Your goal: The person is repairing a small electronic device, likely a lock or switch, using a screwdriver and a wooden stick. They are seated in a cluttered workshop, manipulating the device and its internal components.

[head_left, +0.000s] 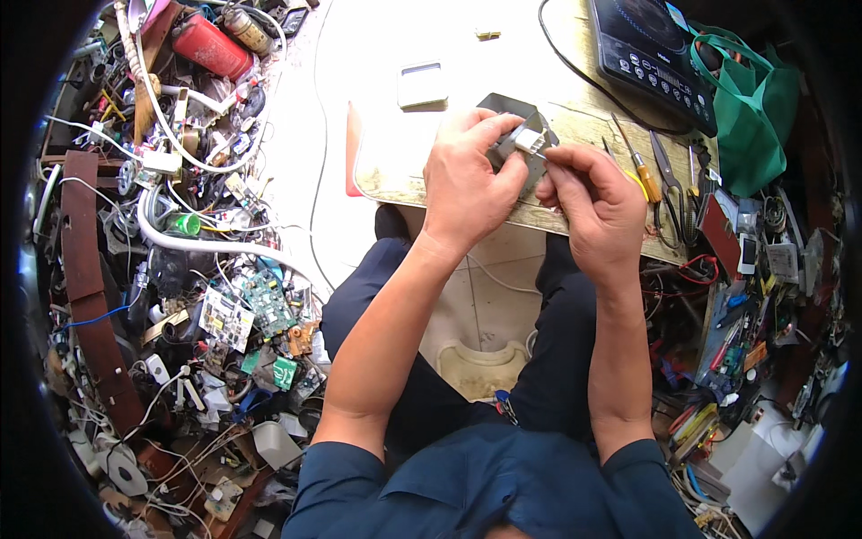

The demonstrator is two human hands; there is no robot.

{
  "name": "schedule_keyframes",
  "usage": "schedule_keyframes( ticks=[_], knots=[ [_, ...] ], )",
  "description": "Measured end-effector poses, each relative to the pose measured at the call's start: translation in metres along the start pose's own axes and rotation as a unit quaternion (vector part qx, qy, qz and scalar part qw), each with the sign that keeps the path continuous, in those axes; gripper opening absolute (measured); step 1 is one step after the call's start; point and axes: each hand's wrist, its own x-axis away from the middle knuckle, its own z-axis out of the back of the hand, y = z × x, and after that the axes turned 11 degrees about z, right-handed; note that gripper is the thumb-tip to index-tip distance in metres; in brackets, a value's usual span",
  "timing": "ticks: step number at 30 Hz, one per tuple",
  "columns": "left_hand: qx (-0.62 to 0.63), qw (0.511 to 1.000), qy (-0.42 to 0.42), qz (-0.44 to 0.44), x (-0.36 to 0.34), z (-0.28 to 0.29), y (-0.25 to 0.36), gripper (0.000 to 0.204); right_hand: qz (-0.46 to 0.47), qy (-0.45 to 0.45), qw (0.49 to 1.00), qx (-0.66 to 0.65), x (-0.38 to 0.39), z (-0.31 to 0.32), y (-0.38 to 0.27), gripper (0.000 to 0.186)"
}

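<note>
Over the near edge of the work table, my left hand is closed around a dark grey angular housing. A small white block with metal pins sits at the housing, beside my left thumb and fingertips. My right hand is just to the right, thumb and forefinger pinched together close to the pins. Something thin and pale seems to run from that pinch toward the white block; it is too small to name. My fingers hide part of the housing.
An induction cooker with a black cord stands at the back right, beside a green bag. Scissors and a yellow-handled screwdriver lie right of my hands. A rectangular frame lies behind them. Circuit boards and cables crowd the left.
</note>
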Motion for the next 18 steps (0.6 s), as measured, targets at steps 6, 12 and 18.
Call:
schedule_keyframes(
  ticks=[6, 12, 18],
  knots=[
    [0.007, 1.000, 0.009, 0.010, 0.001, 0.000, 0.001, 0.032, 0.195, -0.036, 0.960, 0.199, -0.023, -0.013, 0.006, 0.016],
    [0.015, 1.000, 0.017, 0.002, 0.001, -0.002, -0.003, 0.031, 0.213, -0.084, 0.935, 0.269, -0.036, -0.009, -0.007, 0.024],
    [0.027, 0.999, 0.023, 0.006, 0.003, -0.002, -0.001, 0.030, 0.274, -0.153, 0.879, 0.359, -0.045, -0.009, -0.016, 0.029]
  ],
)
